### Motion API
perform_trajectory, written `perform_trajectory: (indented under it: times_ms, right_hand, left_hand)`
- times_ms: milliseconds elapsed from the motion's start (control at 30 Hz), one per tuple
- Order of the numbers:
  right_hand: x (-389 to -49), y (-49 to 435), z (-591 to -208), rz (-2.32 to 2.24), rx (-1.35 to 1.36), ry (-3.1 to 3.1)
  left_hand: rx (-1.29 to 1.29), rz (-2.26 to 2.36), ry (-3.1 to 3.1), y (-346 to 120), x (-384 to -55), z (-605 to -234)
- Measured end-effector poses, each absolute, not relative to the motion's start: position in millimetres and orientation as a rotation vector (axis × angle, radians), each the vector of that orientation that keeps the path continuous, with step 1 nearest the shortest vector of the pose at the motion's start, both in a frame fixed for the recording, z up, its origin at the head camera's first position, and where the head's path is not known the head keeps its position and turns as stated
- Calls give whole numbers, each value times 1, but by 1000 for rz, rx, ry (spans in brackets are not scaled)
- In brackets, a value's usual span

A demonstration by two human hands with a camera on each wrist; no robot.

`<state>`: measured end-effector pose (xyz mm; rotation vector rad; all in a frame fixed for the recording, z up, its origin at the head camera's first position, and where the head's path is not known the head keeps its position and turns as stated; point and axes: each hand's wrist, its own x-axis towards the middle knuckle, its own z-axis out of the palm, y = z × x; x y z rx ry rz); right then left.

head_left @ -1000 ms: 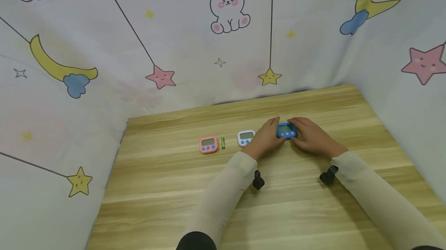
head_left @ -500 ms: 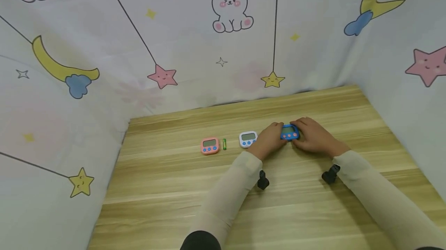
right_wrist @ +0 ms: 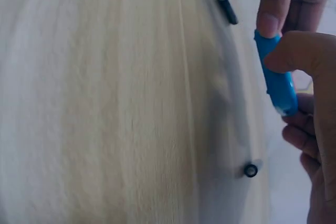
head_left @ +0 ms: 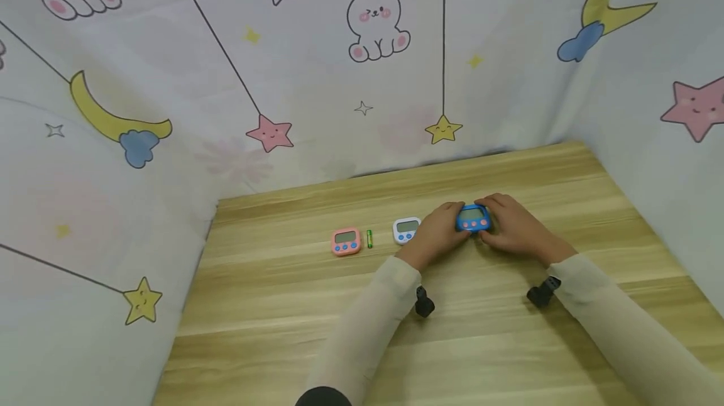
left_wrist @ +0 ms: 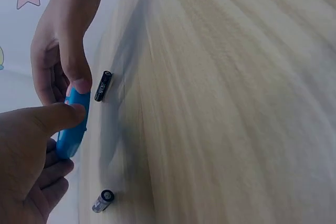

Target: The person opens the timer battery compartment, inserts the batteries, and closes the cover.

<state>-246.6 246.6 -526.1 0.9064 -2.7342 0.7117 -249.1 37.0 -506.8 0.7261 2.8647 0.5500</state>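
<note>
Both hands hold a blue kitchen timer [head_left: 473, 219] between them, its grey screen and pink buttons facing up in the head view. My left hand [head_left: 438, 234] grips its left side, and my right hand [head_left: 517, 227] grips its right side. In both wrist views the timer shows edge-on above the table, with each thumb pressing its near edge. On the table below lie two dark batteries; the left wrist view shows one battery [left_wrist: 103, 86] near the right hand and another battery [left_wrist: 103, 201] near the left hand. The hands hide these in the head view.
Left of the hands lies a white timer [head_left: 406, 230], partly covered by the left hand. Farther left are a green battery [head_left: 369, 239] and a pink timer [head_left: 345, 241]. A printed white cloth [head_left: 317, 79] stands behind the wooden table [head_left: 271, 305] and at its sides.
The head view has shifted slightly. Both hands keep hold of the blue timer, with only small shifts of the fingers; the other timers and the green battery stay in place.
</note>
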Motion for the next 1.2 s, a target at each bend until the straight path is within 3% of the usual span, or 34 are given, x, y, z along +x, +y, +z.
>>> perform_trajectory:
  times_ms: [600,1000,1200]
  right_hand:
    - [-205,217,-508,1054,866,-2514]
    - [-186,182,-523,1270,932,-2470]
    - [-178,164,-532,1338,915,-2475]
  left_hand:
    - [915,1085,2853,-20,-204,-497]
    - [908,1274,2929,-56,-174,-515]
    - [785,1353,2927,-72,-161,-528]
